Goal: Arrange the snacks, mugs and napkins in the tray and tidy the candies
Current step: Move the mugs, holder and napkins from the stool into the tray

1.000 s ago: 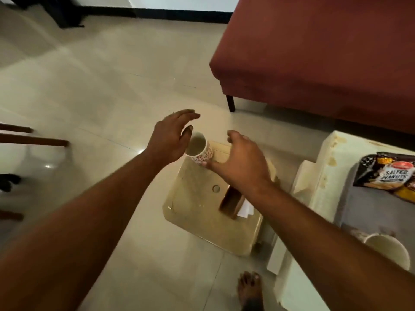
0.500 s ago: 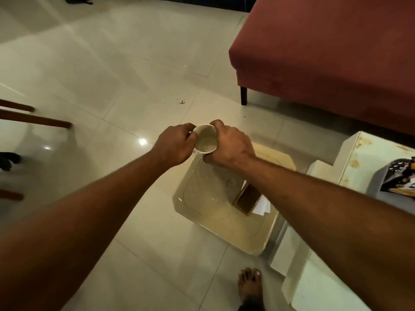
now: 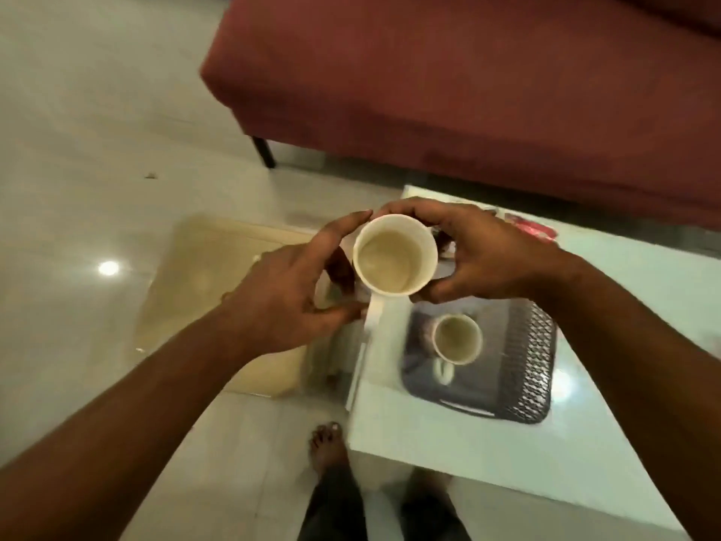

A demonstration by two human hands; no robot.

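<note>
Head view, looking straight down: the person has a mug (image 3: 394,255) held up in the middle of the picture, upright, its round mouth facing the camera. It is pale cream inside with a thin, even rim; the outer wall is hidden by the fingers and the angle, so no pattern can be made out. The right hand (image 3: 487,259) comes in from 3 o'clock, fingers curled over the far rim and thumb under the near side, and it plainly grips the mug. The left hand (image 3: 285,290) sits at 9 o'clock with fingers half curled and the index tip against the rim; whether it truly holds the mug I cannot tell. At 5 o'clock from the held mug a second mug (image 3: 456,338), also cream inside, stands upright in a dark tray (image 3: 534,365) with a lattice wall, on a white table (image 3: 468,443). At 2 o'clock a red snack packet (image 3: 530,228) lies on the table, too blurred for any print to be read. A beige stool (image 3: 218,267) stands on the floor at 9 o'clock, and a red sofa (image 3: 468,91) fills 12 o'clock.
</note>
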